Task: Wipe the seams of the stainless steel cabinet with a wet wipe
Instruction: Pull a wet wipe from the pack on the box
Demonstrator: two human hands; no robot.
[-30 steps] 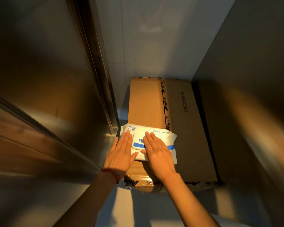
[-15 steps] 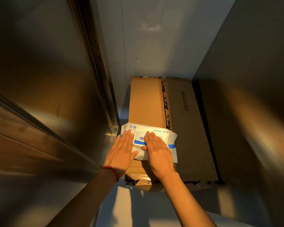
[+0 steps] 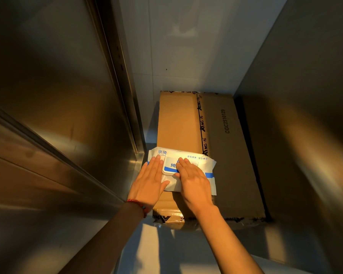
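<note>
Nothing has shifted since the earlier frame: my left hand and right hand lie flat, fingers straight, on the wet wipe pack atop the cardboard box, beside the stainless steel cabinet.

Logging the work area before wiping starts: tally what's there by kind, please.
Wet wipe packs: 1
Cardboard boxes: 1
Hands on the pack: 2, left hand, right hand
Bracelets: 1
Total: 5
</note>
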